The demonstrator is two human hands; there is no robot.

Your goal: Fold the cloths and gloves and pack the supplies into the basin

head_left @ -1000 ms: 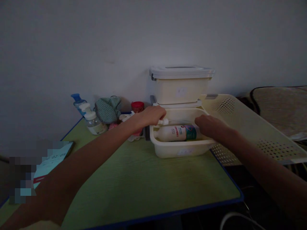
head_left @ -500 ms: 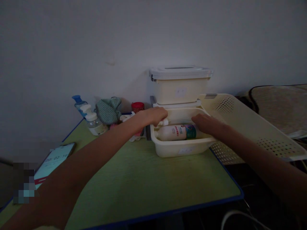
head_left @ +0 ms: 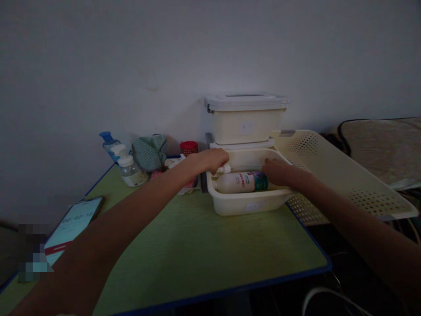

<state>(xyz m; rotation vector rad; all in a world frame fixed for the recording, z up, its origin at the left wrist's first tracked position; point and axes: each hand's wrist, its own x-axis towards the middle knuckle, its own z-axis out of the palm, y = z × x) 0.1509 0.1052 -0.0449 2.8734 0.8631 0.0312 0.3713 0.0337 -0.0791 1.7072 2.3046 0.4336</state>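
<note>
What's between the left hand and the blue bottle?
In the head view, from the blue bottle to the left hand: a white-topped bottle, green patterned fabric, some white item and a red-lidded container.

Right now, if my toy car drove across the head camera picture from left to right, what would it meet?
Phone, blue-topped bottle, clear bottle with a white top, patterned cloth, red-lidded container, left hand, white bottle, right hand, big holey basket.
</note>
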